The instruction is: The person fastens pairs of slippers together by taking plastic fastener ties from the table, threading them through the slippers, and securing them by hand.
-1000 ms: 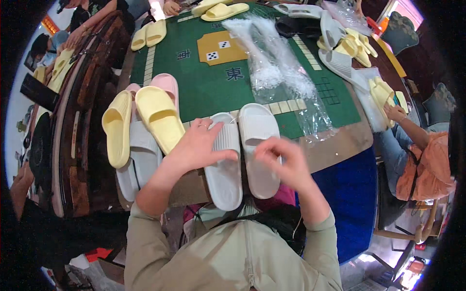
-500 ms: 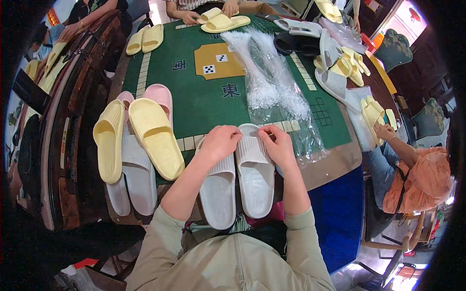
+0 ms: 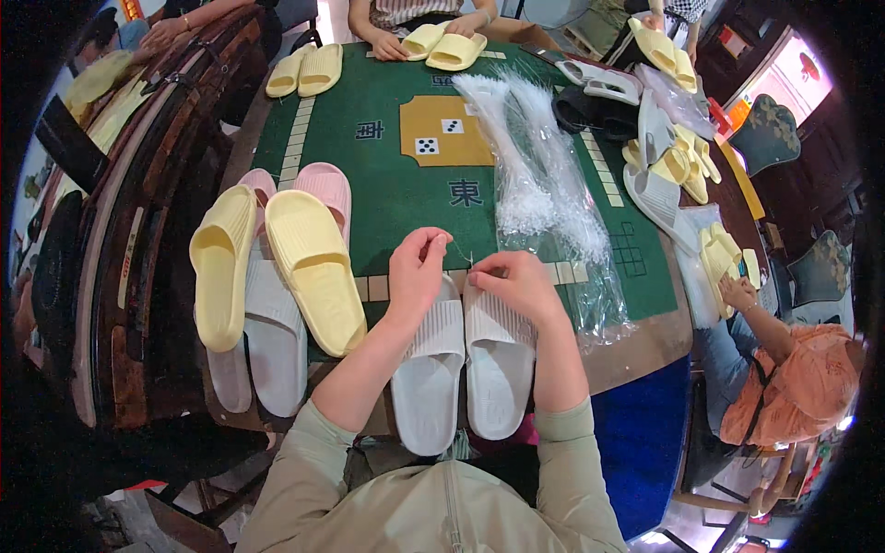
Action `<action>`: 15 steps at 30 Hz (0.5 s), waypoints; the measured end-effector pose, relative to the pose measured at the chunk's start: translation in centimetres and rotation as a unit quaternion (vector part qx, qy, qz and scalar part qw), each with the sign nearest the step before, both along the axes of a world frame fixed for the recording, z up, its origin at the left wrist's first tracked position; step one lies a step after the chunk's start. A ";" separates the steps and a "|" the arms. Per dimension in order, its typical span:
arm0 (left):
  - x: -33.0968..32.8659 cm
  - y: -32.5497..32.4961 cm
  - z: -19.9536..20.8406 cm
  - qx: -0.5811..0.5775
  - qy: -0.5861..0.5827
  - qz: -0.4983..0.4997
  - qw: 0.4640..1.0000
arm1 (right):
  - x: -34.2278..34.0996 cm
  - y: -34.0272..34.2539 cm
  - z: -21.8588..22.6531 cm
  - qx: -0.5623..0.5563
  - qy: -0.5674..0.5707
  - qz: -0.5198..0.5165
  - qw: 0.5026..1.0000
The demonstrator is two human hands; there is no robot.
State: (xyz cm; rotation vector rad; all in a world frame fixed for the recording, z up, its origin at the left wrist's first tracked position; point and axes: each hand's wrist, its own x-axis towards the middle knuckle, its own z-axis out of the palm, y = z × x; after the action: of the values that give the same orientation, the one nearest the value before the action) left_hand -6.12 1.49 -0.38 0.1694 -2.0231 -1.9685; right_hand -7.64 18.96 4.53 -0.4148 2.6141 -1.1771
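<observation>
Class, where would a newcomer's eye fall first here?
Probably on the green mat, with its yellow dice panel, in mid-picture. Next, the white slippers at the near edge, with the left hand and right hand at their toe ends. Beyond them, rightward, lies a clear bag of white strands.

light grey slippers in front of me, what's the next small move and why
Probably bring the left hand toward the right hand: both seem to pinch a thin strand, their fingertips are apart, and the light grey slippers lie side by side just below. Whether the strand already passes through them is hard to tell.
</observation>
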 end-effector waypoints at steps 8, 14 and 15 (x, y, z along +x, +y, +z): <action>0.2 0.0 0.5 0.055 -0.047 -0.150 0.986 | -0.5 -1.3 -1.1 -0.216 0.078 -0.104 0.968; 0.1 0.5 0.9 0.033 0.005 -0.112 0.993 | 0.1 -1.5 -0.6 -0.165 0.104 -0.090 0.977; 0.2 0.4 1.0 0.031 0.015 -0.107 0.994 | 0.2 -1.6 -0.4 -0.155 0.103 -0.086 0.979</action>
State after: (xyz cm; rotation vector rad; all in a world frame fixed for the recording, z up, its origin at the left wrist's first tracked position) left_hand -5.96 1.86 0.62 -0.0670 -2.0358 -2.1494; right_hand -7.40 17.33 4.10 -0.3932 2.6869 -1.6946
